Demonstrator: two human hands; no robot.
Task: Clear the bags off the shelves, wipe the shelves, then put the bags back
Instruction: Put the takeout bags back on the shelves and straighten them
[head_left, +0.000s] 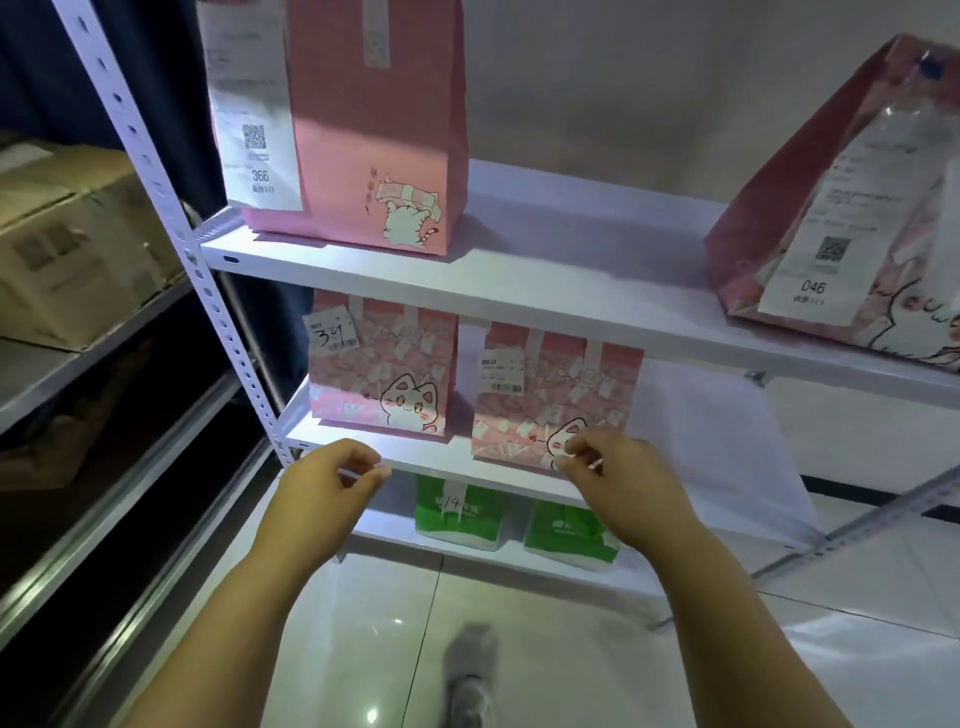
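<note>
A white shelf unit holds the bags. On the upper shelf a tall pink bag labelled 366 stands at the left, and a pink bag labelled 046 leans at the right. Two pink cat-print bags stand on the middle shelf, one at the left and one at the right. Two green bags sit on the lower shelf. My left hand hovers at the middle shelf's front edge, loosely curled and holding nothing. My right hand, also loosely curled, is at the right cat bag's lower front.
A perforated white upright post marks the unit's left side. Left of it, a grey rack carries a cardboard box. Below is a glossy tiled floor with my shoe. A metal rail slants at the lower right.
</note>
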